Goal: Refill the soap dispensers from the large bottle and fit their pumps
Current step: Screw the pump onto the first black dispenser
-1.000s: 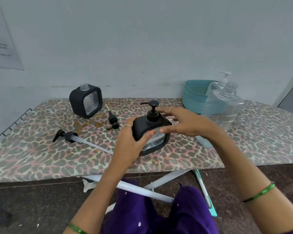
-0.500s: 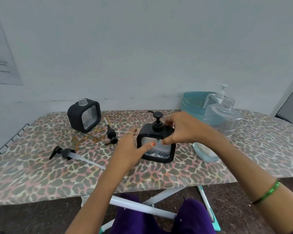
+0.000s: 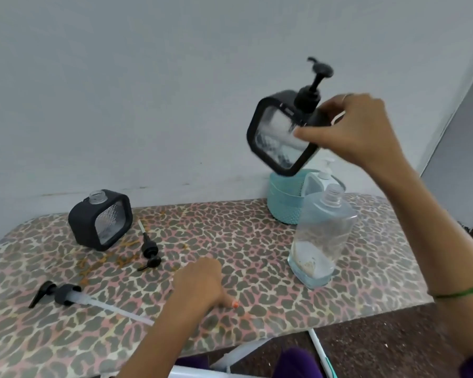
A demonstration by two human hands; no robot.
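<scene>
My right hand point(image 3: 355, 129) grips a black square soap dispenser point(image 3: 279, 137) with its pump fitted, holding it tilted in the air above the teal basket point(image 3: 281, 203). My left hand point(image 3: 202, 279) rests on the leopard-print board point(image 3: 230, 241), fingers curled down, holding nothing. A second black dispenser point(image 3: 100, 221) stands at the back left with an open neck and no pump. A small black pump point(image 3: 149, 251) lies beside it. A long pump with a clear tube point(image 3: 66, 294) lies at the front left. The large clear bottle point(image 3: 321, 238), uncapped and nearly empty, stands on the right.
A white pump bottle point(image 3: 324, 177) stands in the teal basket against the wall. The board's front edge runs just below my left hand, with white frame legs point(image 3: 241, 356) and dark floor beneath. A grey wall closes the back.
My right hand has lifted the pumped dispenser off the board and up to the right. My left hand let go of it and dropped onto the board.
</scene>
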